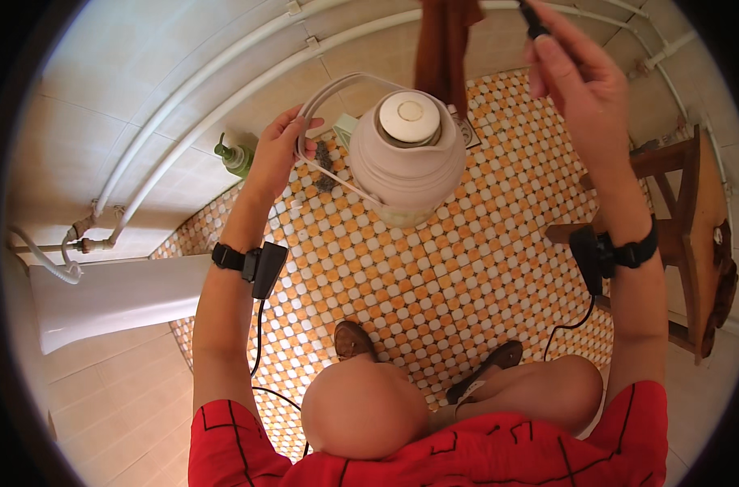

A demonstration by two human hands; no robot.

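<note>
A pale pink kettle-like jug (406, 174) with a round white lid (410, 116) and a hooped carrying handle (330, 89) is in front of me. My left hand (282, 150) is closed around the left side of that handle. Raised at the upper right, my right hand (576, 85) pinches a slim black object (535, 20) between thumb and fingers. The top of this object runs out of view, so its kind does not show. A reddish-brown thing (444, 57), perhaps wooden, stands behind the jug, partly cut off by the upper edge.
Left of the jug, a green pump bottle (235, 156) stands by the wall. White pipes (183, 89) run along the walls. A white basin-like fixture (126, 296) is at the left. A brown wooden stool (684, 211) is at the right, on orange-and-white tiles (418, 284).
</note>
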